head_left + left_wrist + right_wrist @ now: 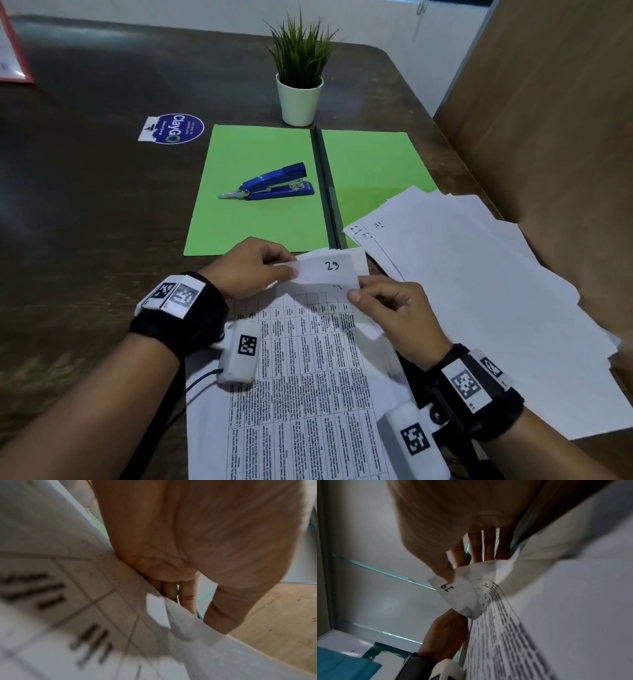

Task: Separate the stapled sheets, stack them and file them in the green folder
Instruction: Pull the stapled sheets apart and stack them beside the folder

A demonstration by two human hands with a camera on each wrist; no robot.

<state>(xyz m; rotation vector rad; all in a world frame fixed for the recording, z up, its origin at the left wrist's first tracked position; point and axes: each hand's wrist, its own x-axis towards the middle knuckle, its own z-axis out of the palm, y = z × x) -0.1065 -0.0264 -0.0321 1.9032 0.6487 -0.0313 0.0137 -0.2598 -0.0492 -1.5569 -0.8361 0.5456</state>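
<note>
A stapled set of printed sheets (301,377) lies at the table's near edge, its far corner lifted. My left hand (253,270) pinches the folded-up top corner marked "23" (329,269). My right hand (387,308) pinches the corner of the sheet beneath, marked "19" (448,589) in the right wrist view. In the left wrist view the left fingers (187,599) curl behind the paper's edge (180,622). The green folder (260,178) lies open beyond the hands. A pile of loose white sheets (479,294) spreads to the right, overlapping the folder's right flap.
A blue stapler (274,183) with a remover tip rests on the folder's left flap. A potted plant (299,78) stands behind the folder. A round sticker (178,129) lies to the left. A brown cardboard wall (548,120) borders the right side.
</note>
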